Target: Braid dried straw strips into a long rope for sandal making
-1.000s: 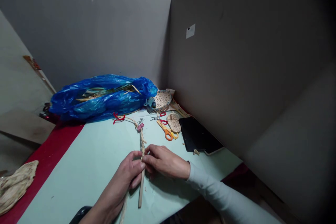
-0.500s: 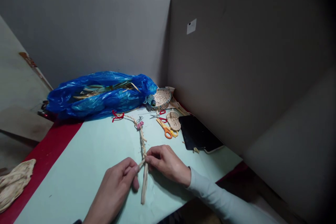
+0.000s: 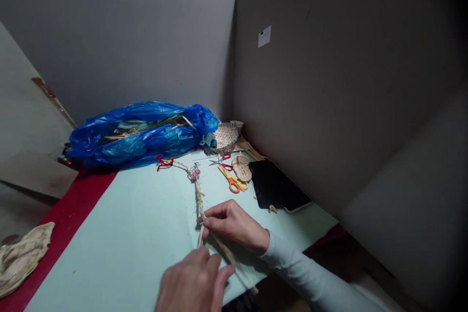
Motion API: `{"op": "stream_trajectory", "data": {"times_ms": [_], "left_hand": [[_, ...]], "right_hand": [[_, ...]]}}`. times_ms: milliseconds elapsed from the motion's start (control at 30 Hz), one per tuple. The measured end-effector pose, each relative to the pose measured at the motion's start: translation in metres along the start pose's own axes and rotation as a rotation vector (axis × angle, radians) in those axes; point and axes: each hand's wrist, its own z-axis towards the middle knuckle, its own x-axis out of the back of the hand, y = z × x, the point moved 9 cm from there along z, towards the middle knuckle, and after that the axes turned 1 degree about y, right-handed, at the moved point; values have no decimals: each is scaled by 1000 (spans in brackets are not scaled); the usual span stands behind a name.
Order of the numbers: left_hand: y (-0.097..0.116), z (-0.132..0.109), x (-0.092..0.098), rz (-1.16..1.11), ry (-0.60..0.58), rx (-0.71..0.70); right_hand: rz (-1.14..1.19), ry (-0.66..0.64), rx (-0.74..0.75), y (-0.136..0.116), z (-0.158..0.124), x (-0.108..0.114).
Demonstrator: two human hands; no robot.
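Note:
A thin straw braid (image 3: 198, 189) runs down the pale green table sheet, with a pink binder clip (image 3: 195, 174) near its upper part and red yarn (image 3: 165, 162) at its far end. My right hand (image 3: 236, 226) pinches the braid's lower end between thumb and fingers. Below that pinch two loose straw strands spread apart. One strand (image 3: 201, 237) runs down to my left hand (image 3: 193, 278), whose fingers curl over it, partly hidden and slightly blurred, thumb sticking out right. The other, a blurred straw strand (image 3: 227, 251), slants down to the right past the left thumb.
A blue plastic bag (image 3: 146, 148) of straw lies at the back, beside a small woven basket (image 3: 226, 136). Red-handled scissors (image 3: 226, 166), orange-handled scissors (image 3: 234, 185), a woven oval piece (image 3: 241, 168) and a black tablet (image 3: 278, 185) lie right. Coiled straw braid (image 3: 27, 258) sits left.
My left hand has moved down and to the right, towards the table's near edge. One strand has swung out to the right. My right hand keeps its pinch on the braid.

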Motion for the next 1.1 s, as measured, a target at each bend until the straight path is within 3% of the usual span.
{"op": "stream_trajectory", "data": {"times_ms": [67, 133, 267, 367, 567, 800, 900, 1100], "left_hand": [[-12, 7, 31, -106, 129, 128], [-27, 17, 45, -294, 165, 249], [-43, 36, 8, -951, -72, 445], [-44, 41, -13, -1165, -92, 501], [-41, 35, -26, -1187, -155, 492], [-51, 33, -21, -1060, -100, 509], [-56, 32, -20, -1059, -43, 551], [-62, 22, -25, -1248, -58, 665]], "right_hand": [[2, 2, 28, -2, 0, 1], [11, -18, 32, -1, 0, 0], [47, -63, 64, -1, -1, -5], [42, -70, 101, -1, -2, -6], [-322, -54, 98, -5, -7, -3], [-1026, 159, 122, -31, -25, 5], [-1218, 260, 232, -41, -37, -5], [-1379, 422, 612, -49, -62, -52]]}}
